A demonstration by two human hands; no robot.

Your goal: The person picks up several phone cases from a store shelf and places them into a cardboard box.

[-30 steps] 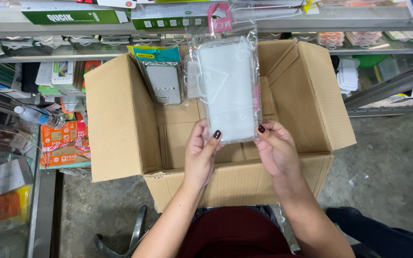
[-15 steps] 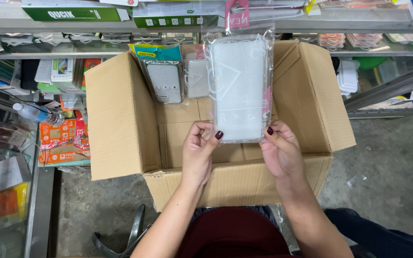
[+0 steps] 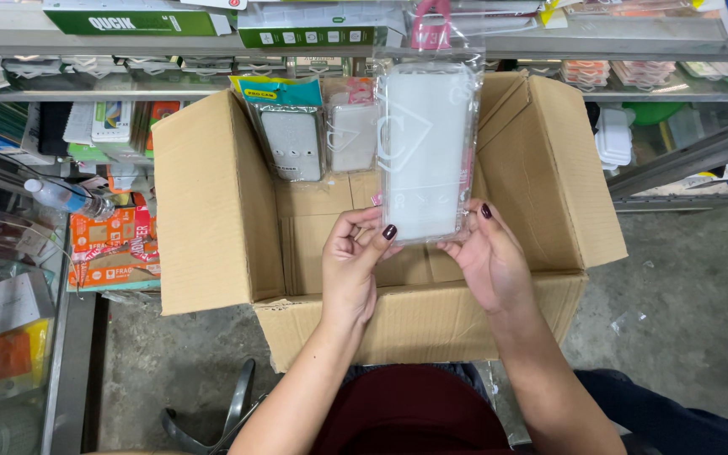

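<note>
Cluttered shop shelves (image 3: 364, 50) stand behind an open cardboard box (image 3: 238, 227) on a grey concrete floor. A clear, glossy plastic sleeve with a translucent phone case (image 3: 427, 152) is held upright above the box, pinched at its lower corners by the left hand (image 3: 354, 261) and right hand (image 3: 486, 257). Two more packaged cases (image 3: 318, 135) lean against the box's far wall, with bare room left below them.

Head-worn camera, looking steeply down over the person's lap.

The single view sits above and just behind the left hand (image 3: 354, 268) and right hand (image 3: 489, 263), close enough that both forearms enter from the bottom edge. It faces forward and downward into the open cardboard box (image 3: 212, 211), which fills the middle of the frame, with the clear packet (image 3: 425, 152) held upright nearest the lens. The shelves (image 3: 549, 44) run along the top edge, farther off; the concrete floor (image 3: 693, 320) shows at the lower right. No second view overlaps it.
</note>
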